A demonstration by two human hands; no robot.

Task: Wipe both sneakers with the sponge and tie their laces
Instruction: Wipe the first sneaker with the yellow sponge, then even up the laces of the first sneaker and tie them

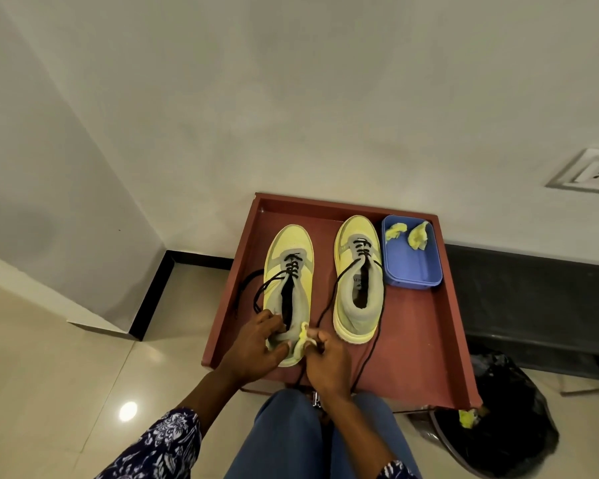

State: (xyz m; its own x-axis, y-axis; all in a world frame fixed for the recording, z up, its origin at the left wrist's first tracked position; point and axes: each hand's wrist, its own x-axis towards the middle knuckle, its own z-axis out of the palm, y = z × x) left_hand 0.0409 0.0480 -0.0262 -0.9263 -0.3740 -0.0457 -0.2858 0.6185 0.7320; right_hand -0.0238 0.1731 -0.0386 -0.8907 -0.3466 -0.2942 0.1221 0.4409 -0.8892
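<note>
On a reddish-brown tray (426,340) set against a white wall, two yellow-and-grey sneakers stand side by side with toes pointing away from the person, their black laces undone. At the near edge of the tray, the left hand (256,344) grips the heel of the left sneaker (293,257), thumb curled over the collar and fingers wrapped around the back. Just beside it, the right hand (325,361) pinches a small yellow sponge piece (303,335) against the same heel, fingers curled around it. Loose ends of that shoe's laces (256,288) loop out over the tray's left rim. To the right, apart from both hands, the right sneaker (358,281) stands untouched, one of its laces trailing down the tray toward the person's knees. At the tray's far right corner, just beside that shoe, a blue plastic container (412,267) holds two more yellow sponge scraps (417,236). Below the tray's near right corner, a black plastic bag (505,426) sits on the pale tiled floor with another yellow scrap at its mouth. An electrical socket (588,172) is mounted on the wall at right. Floral-print sleeves and blue trousers fill the foreground.
</note>
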